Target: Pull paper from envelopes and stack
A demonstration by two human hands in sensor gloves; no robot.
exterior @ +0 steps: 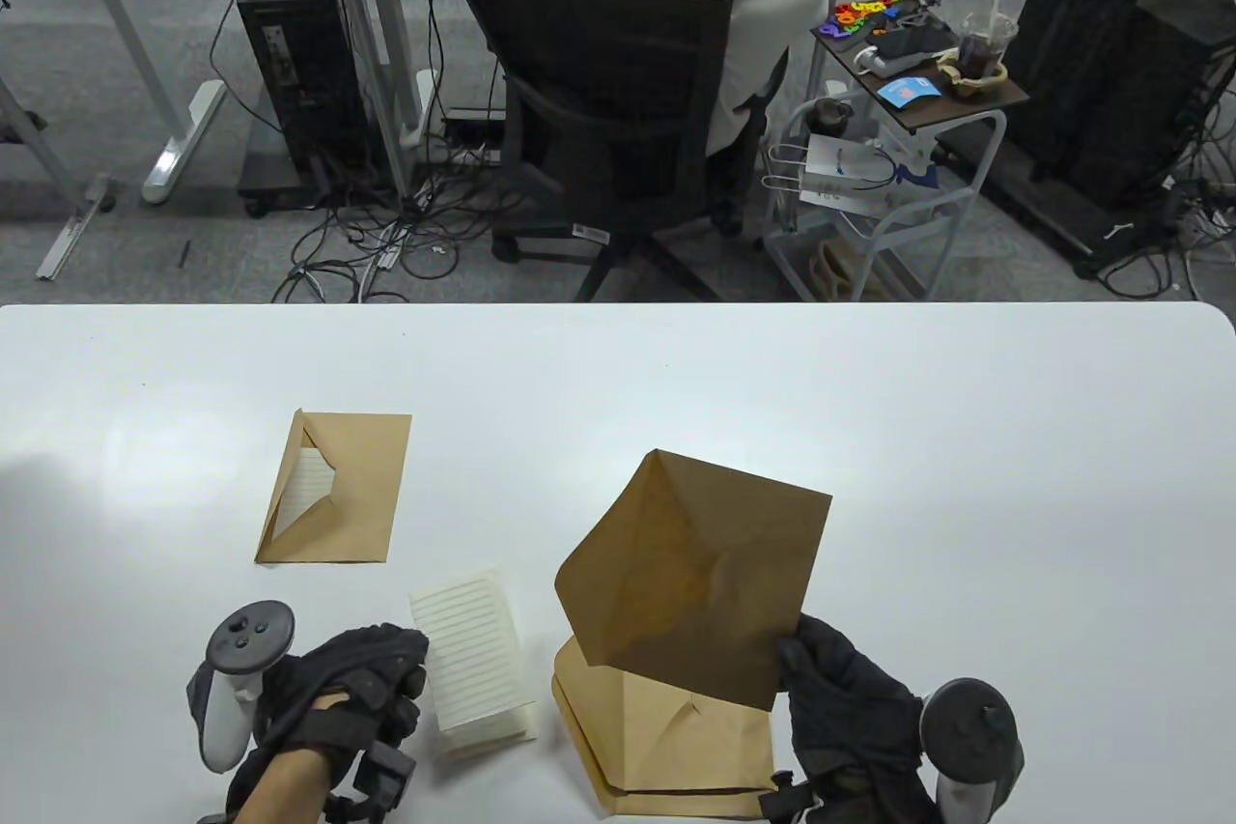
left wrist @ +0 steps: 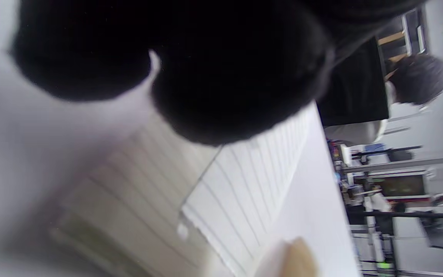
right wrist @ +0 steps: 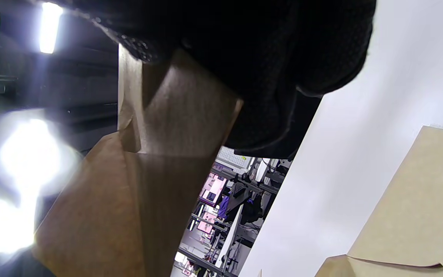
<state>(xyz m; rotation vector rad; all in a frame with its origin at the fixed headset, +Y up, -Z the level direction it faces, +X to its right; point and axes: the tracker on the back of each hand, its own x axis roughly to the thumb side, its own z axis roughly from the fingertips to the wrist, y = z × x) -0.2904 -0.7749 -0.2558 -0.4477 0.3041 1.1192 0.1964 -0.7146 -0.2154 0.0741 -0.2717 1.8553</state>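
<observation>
My right hand (exterior: 821,679) grips a brown envelope (exterior: 695,573) by its near right corner and holds it tilted above the table; it also shows in the right wrist view (right wrist: 129,184). Under it lie brown envelopes in a pile (exterior: 676,747). A stack of folded lined paper (exterior: 473,665) lies at front centre. My left hand (exterior: 386,679) rests beside the stack's left edge, fingers curled; the left wrist view shows its fingertips (left wrist: 221,77) over the lined paper (left wrist: 244,184). Another brown envelope (exterior: 362,496) lies further back left, flap open, lined paper (exterior: 304,481) showing inside.
The white table (exterior: 966,438) stretches wide to the right and back. Beyond its far edge a person sits in a black office chair (exterior: 608,109), with a small cart (exterior: 898,138) beside them.
</observation>
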